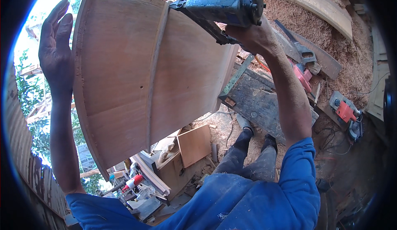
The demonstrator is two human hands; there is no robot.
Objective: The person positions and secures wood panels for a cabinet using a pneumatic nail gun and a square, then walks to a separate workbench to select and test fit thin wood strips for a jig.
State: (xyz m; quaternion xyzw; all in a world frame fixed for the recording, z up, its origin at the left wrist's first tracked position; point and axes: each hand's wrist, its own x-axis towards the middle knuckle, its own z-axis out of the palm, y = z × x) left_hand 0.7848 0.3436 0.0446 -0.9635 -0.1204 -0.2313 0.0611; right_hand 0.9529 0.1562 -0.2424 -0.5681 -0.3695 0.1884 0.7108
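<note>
A large curved wooden panel (115, 60) stands before me, with a thick rim board (78, 77) along its left side. A narrow wooden strip (156, 60) runs across its face. My left hand (57, 54) lies against the rim board with its fingers stretched out. In my right hand (254, 36) is a worn blue-grey nail gun (221, 3), gripped by its handle. The gun's nose meets the panel at the upper end of the strip, or is very close to it; contact cannot be told. The handle is partly hidden by my fingers.
A dark workbench (256, 101) stands right of the panel. Beyond it, a handsaw (304, 50) and a red power tool (302, 77) lie among wood shavings (281, 15). An orange-and-grey power tool (346, 112) rests at right with cords nearby. Wooden boxes (193, 146) and tools clutter the lower left.
</note>
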